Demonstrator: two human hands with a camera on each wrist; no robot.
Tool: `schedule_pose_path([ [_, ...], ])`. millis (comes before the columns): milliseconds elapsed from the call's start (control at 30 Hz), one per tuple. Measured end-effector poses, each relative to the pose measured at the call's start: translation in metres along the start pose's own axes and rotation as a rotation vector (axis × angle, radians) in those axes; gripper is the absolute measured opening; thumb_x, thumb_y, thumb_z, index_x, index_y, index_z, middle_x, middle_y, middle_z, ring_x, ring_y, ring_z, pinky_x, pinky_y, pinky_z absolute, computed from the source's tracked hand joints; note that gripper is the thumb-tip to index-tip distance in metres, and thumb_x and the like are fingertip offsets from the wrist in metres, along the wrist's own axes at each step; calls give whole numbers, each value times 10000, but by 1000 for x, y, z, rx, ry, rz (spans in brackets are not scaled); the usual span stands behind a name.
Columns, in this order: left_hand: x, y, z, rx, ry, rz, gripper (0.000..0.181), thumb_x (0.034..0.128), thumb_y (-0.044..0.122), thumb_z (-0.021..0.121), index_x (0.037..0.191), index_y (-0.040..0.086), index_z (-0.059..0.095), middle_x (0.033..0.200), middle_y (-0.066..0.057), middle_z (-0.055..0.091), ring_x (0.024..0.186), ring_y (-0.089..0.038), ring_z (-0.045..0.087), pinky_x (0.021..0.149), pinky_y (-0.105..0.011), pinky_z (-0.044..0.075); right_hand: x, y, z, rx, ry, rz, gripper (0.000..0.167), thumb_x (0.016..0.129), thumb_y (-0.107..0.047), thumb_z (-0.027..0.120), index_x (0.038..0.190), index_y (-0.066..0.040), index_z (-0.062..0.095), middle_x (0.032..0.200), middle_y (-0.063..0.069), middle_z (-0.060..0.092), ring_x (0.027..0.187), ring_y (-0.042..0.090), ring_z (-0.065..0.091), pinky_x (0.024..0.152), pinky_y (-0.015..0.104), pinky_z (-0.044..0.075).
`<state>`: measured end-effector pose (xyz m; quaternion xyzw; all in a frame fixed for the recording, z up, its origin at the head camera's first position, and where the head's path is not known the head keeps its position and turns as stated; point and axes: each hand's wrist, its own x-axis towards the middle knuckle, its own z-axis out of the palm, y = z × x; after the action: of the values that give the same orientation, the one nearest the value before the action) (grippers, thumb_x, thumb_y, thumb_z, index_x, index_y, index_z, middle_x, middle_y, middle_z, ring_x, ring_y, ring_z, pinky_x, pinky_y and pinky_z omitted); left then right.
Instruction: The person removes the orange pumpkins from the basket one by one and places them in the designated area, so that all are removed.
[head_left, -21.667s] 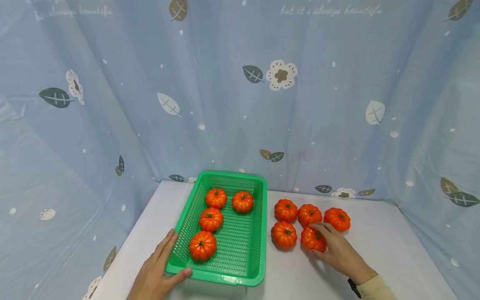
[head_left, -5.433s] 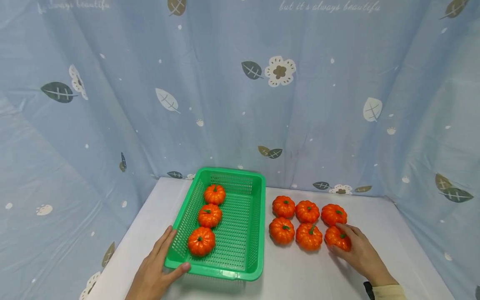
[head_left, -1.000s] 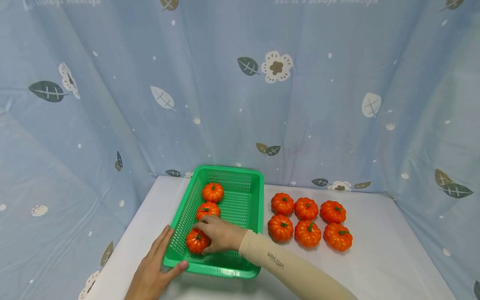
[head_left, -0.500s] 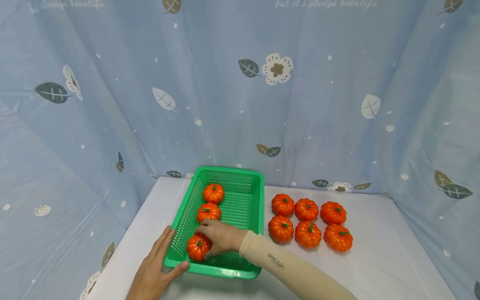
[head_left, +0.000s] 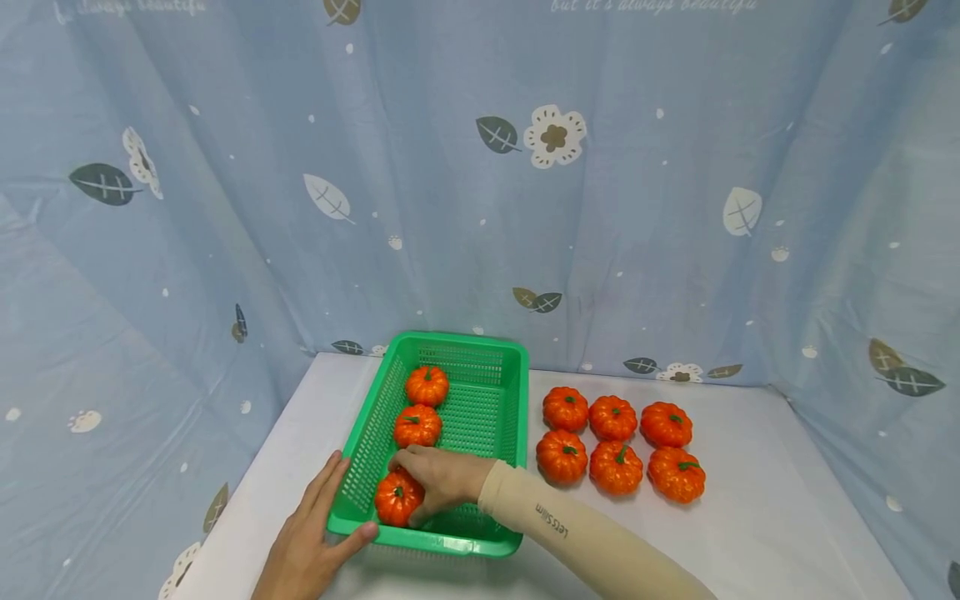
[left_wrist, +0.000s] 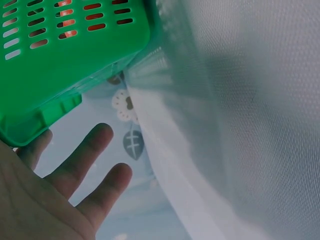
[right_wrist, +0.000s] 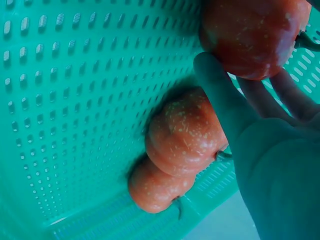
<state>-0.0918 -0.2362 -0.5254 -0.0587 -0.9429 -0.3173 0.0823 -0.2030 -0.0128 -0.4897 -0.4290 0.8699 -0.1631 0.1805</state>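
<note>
In the head view, my right hand (head_left: pixel 447 477) grips an orange toy pumpkin (head_left: pixel 395 502) in the near left part of a green mesh basket (head_left: pixel 450 545). The right wrist view shows thumb and fingers curled around that pumpkin, its stem facing right. Behind it along the basket's left wall sit a middle pumpkin (head_left: pixel 417 427) and a far pumpkin (head_left: pixel 427 387). My left hand (head_left: pixel 306 537) lies at the basket's near left corner, thumb at the front rim. Its fingers are straight and spread in the left wrist view, beside the basket's outer wall.
Several more toy pumpkins (head_left: pixel 616 468) stand in two rows on the white table (head_left: pixel 780 500), right of the basket. A blue patterned curtain (head_left: pixel 450 208) hangs behind the table and along both sides.
My right hand has gone from the table's rightmost near pumpkin into the basket, then slightly nearer with the gripped pumpkin. Since the oldest frame, the basket's far right pumpkin left it; the table holds one more.
</note>
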Motion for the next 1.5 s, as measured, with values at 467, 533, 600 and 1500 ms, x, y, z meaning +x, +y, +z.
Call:
schedule_pose_path([
  [467,-1,0,-1,-9,-9,-7,936,894,483,759,1631,332,203,1676,19,207,1395,-412,413,931,-688,452,-3,3,-6,25,11,-19,720,810,-350,878,1425,-245,520,1380,-49,540,1212,68,529,960,234,490],
  [533,0,0,-1,-12,-6,-4,935,893,477,761,1631,331,205,1676,28,203,1393,-412,416,930,-688,453,-3,3,-8,35,14,-18,720,811,-351,876,1427,-242,520,1398,-38,535,1228,77,524,966,241,489],
  [600,0,0,-1,-13,-4,-2,933,895,473,761,1631,334,204,1677,32,202,1388,-413,423,927,-690,453,-4,4,-9,48,18,-18,717,814,-347,874,1429,-236,522,1414,-30,532,1249,89,518,972,247,488],
  [1500,0,-3,0,-6,-9,-11,942,886,478,769,1629,339,207,1676,32,201,1390,-414,420,925,-694,453,-20,-8,-25,9,103,-55,716,837,-376,852,1451,-237,511,1450,25,504,1232,118,546,939,261,519],
])
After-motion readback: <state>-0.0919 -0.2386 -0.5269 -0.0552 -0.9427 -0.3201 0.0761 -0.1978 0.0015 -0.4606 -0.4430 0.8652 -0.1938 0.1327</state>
